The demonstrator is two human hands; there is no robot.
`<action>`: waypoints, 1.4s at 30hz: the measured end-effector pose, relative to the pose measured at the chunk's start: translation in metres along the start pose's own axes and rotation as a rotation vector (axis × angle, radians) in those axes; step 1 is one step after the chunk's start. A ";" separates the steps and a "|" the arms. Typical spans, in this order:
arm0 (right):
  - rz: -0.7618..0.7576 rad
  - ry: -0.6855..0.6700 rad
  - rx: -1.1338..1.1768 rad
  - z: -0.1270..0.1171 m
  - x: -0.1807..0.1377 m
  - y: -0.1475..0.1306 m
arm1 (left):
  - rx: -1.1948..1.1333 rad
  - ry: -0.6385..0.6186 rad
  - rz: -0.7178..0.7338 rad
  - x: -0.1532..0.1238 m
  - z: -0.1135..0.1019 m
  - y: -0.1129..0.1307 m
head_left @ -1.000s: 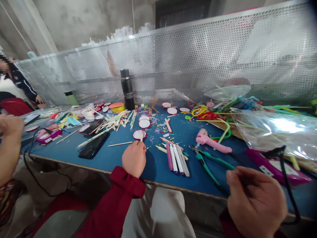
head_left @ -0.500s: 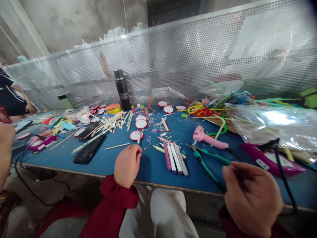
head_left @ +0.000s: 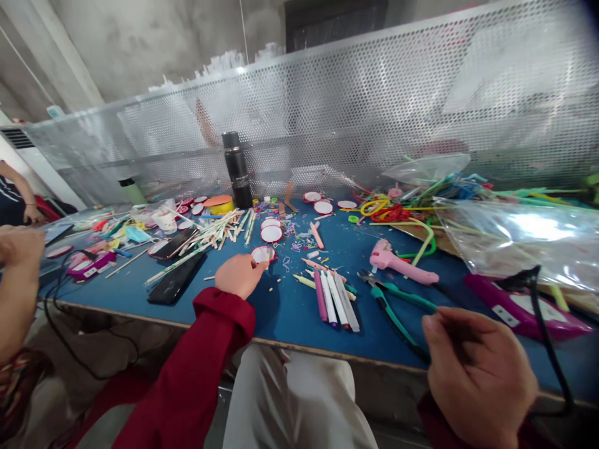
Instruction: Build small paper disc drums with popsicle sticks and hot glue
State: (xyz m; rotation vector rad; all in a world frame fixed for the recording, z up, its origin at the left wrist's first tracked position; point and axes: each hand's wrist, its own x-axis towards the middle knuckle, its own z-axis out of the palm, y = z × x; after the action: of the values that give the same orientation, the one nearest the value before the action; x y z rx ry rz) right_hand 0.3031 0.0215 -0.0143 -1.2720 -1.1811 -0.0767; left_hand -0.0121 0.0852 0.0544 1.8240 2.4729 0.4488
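Note:
My left hand (head_left: pixel 239 276) reaches over the table with its fingers pressed together. Its fingertips are at a small round white disc with a red rim (head_left: pixel 260 251), where a short pale stick piece also shows; whether they grip it I cannot make out. My right hand (head_left: pixel 480 371) is curled in a pinch above the table's front edge, and anything in it is too small or hidden. Its fingertips appear beside the handle end of the green-handled pliers (head_left: pixel 390 312). Between my hands lie several markers (head_left: pixel 334 299), and a pink glue gun (head_left: pixel 402 265) rests behind the pliers.
Wooden sticks (head_left: pixel 224 227), a black phone (head_left: pixel 175 280) and a black bottle (head_left: pixel 238 171) stand or lie to the left. A clear plastic bag (head_left: pixel 528 243) and a purple box with a cord (head_left: pixel 524 308) are at right. Another person's arm (head_left: pixel 16 293) is far left.
My left hand has moved forward and slightly left, up to the red-rimmed disc. My right hand has kept nearly the same place and pose. The view has shifted a little.

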 end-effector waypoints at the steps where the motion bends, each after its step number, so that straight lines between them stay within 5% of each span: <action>1: -0.001 -0.001 0.007 0.000 0.000 -0.001 | 0.009 -0.009 -0.017 0.002 0.003 0.002; 12: 0.034 -0.067 0.052 -0.004 0.000 0.000 | -0.043 0.042 0.023 0.005 0.013 0.000; 16: 0.046 -0.077 0.061 -0.006 0.002 -0.008 | -0.508 0.184 0.093 -0.011 0.007 0.004; 19: -0.084 -0.135 0.071 -0.002 0.000 -0.032 | -1.024 0.090 0.136 -0.042 0.002 0.020; 21: -0.150 -0.289 0.163 0.006 -0.007 -0.054 | -1.152 0.023 0.154 -0.069 0.001 0.033; 25: 0.015 -0.559 0.420 0.027 -0.029 -0.092 | -1.192 -0.052 0.205 -0.115 0.006 0.047; 32: 0.401 -0.589 0.766 0.035 -0.062 -0.106 | -1.171 -0.084 0.222 -0.143 0.020 0.030; 42: 0.413 -0.702 0.653 0.043 -0.054 -0.105 | -1.403 -0.106 0.187 -0.130 0.025 0.019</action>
State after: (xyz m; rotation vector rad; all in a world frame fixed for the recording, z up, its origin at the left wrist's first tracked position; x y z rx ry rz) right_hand 0.1855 -0.0138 0.0131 -0.9323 -1.3322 1.0515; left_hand 0.0502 -0.0265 0.0170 1.2770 1.1526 1.4939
